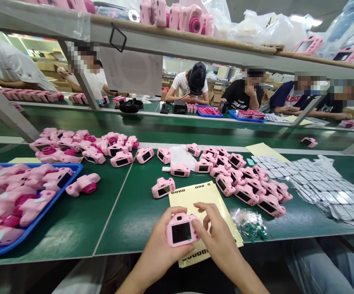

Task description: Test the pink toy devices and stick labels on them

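Both hands (161,249) (218,241) grip pink camera (181,230), blue tray (30,230) seemingly full of cameras

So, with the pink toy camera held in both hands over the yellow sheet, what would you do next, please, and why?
Probably press the right hand's fingertips down along the edge of the pink toy camera. The left hand cradles it screen-up above the yellow sticker sheet, and the right fingers are pinched at its upper right corner, as if seating something small there. What they hold is too small to tell.
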A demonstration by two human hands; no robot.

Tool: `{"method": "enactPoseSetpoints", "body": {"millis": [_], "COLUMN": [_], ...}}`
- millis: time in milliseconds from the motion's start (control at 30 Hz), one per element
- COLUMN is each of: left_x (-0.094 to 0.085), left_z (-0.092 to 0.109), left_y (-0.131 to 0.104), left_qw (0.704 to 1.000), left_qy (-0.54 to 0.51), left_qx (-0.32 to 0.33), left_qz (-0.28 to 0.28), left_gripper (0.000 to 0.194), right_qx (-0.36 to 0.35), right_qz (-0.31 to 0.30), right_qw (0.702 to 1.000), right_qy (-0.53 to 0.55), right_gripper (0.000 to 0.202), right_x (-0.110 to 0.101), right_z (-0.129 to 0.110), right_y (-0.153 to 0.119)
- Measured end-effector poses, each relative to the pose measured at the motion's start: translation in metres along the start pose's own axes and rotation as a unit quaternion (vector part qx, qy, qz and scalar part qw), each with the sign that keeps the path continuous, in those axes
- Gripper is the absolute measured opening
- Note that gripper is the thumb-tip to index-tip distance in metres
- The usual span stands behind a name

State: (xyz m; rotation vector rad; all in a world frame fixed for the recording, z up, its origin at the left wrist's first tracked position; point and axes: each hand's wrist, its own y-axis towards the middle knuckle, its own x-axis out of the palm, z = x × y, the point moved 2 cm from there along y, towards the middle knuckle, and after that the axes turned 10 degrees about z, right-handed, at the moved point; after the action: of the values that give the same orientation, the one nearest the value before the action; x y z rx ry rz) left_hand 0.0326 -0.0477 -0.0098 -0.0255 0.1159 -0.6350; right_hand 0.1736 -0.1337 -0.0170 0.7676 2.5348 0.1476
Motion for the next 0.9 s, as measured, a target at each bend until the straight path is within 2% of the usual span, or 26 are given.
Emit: {"method": "enactPoseSetpoints", "body": {"millis": [67,133,400,533,633,700,800,833,900], "left_x": [0.0,-0.002,-0.007,-0.009,-0.019,-0.032,-0.052,-0.056,-0.056], "left_z": [0.002,0.001,-0.014,-0.017,-0.015,-0.014,-0.018,-0.021,-0.028], "left_y": [0.001,0.003,0.006,0.004,0.008,0.018,0.042,0.05,0.066], "left_qw": [0.998,0.998,0.994,0.999,0.999,0.99,0.961,0.956,0.958], "left_qy": [-0.042,-0.056,-0.109,-0.048,0.034,0.1,0.186,0.199,0.203], "left_qx": [-0.036,-0.042,-0.008,0.02,0.039,0.078,0.097,0.088,0.077], "left_qz": [-0.015,-0.007,-0.01,0.005,0.0,0.055,0.182,0.196,0.185], "left_gripper": [0.05,0.032,0.025,0.025,0.036,0.046,0.052,0.054,0.056], "right_qx": [0.095,0.128,0.102,0.104,0.078,0.05,-0.011,-0.034,-0.066], "right_qz": [-0.081,-0.121,-0.108,-0.138,-0.163,-0.137,-0.026,0.006,0.036], "right_qw": [0.986,0.968,0.977,0.973,0.974,0.985,0.999,0.998,0.993], "right_qy": [0.11,0.176,0.15,0.151,0.138,0.096,-0.017,-0.05,-0.087], "right_gripper": [0.032,0.034,0.03,0.029,0.029,0.028,0.03,0.03,0.03], "right_x": [-0.001,0.001,0.01,0.009,0.002,-0.005,-0.009,-0.007,0.002], "right_z": [0.003,0.005,0.007,0.007,0.014,0.025,0.047,0.054,0.064], "right_y": [0.005,0.006,0.004,0.008,0.024,0.043,0.076,0.086,0.102]}}
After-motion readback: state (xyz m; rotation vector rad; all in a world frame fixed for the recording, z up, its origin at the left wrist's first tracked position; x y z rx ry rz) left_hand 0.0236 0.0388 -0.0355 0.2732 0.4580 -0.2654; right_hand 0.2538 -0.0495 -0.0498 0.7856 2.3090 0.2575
